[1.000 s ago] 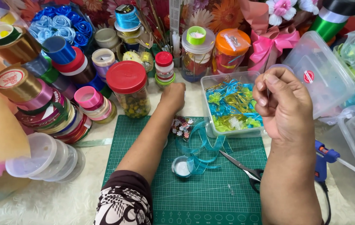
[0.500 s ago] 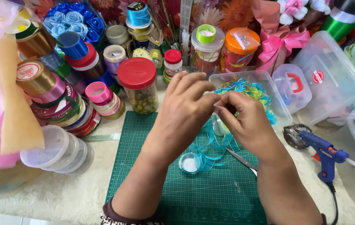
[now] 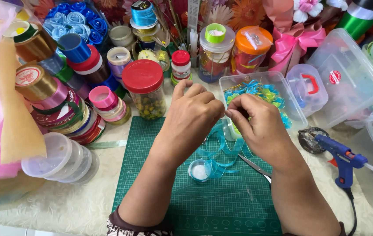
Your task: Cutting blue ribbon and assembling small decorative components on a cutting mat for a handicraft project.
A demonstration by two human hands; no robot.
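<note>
My left hand (image 3: 190,118) and my right hand (image 3: 256,124) meet fingertip to fingertip above the far edge of a green cutting mat (image 3: 204,205). Both pinch something small between thumb and forefinger; the fingers hide most of it. Under the hands a loose teal ribbon (image 3: 221,146) curls across the mat to a small spool (image 3: 198,170). Scissors (image 3: 256,168) lie on the mat by my right wrist. Just behind my right hand stands a clear box (image 3: 256,76) of blue and yellow bows.
A red-lidded jar (image 3: 145,87) stands left of my hands, with many ribbon rolls (image 3: 59,105) and stacked clear tubs (image 3: 57,159) further left. A blue glue gun (image 3: 341,159) lies at the right. Jars, flowers and clear plastic boxes (image 3: 348,74) crowd the back.
My right hand came down from the upper right and my left hand drew back from the mat's far edge; they now meet and pinch together. The view shifted slightly.
</note>
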